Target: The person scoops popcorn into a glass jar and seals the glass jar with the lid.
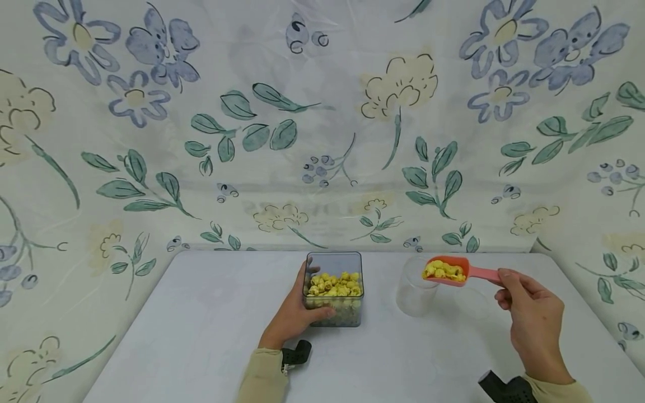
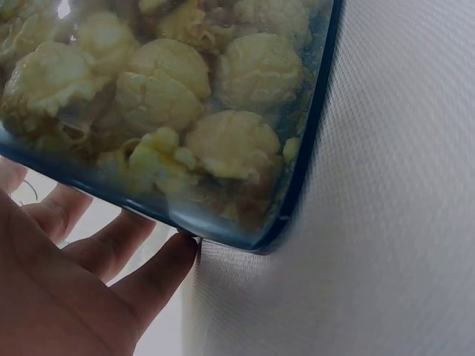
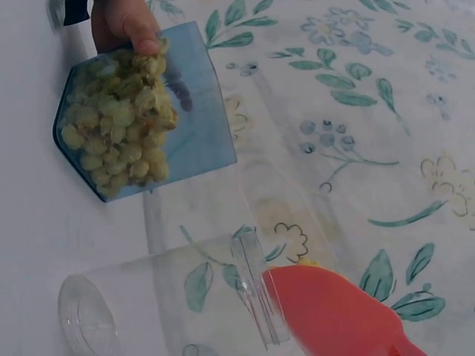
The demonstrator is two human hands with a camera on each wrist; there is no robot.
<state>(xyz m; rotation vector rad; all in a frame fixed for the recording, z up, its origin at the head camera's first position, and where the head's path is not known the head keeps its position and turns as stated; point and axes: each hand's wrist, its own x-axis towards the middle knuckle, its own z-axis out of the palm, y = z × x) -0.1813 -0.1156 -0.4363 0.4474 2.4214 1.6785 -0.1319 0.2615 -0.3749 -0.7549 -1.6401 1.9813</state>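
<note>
My left hand (image 1: pixel 289 316) grips a clear blue-tinted container (image 1: pixel 336 318) from its left side, thumb across the front. Yellow popcorn (image 1: pixel 336 284) fills its lower part. In the left wrist view, fingertips (image 2: pixel 174 256) lie along the container's bottom edge. My right hand (image 1: pixel 536 310) pinches the handle of a red scoop (image 1: pixel 482 272), which carries a heap of popcorn (image 1: pixel 443 271). The scoop's front end overlaps the mouth of a clear jar (image 1: pixel 410 296). The right wrist view shows the scoop (image 3: pixel 334 311) right at the jar's rim (image 3: pixel 256 282), and the jar wall looks see-through.
Both containers are over a white table (image 1: pixel 201 336). A faint clear round disc (image 1: pixel 471 303) lies right of the jar. Behind the table hangs a flower-print cloth (image 1: pixel 342 212), which also runs along both sides. Each wrist wears a black camera (image 1: pixel 297 352).
</note>
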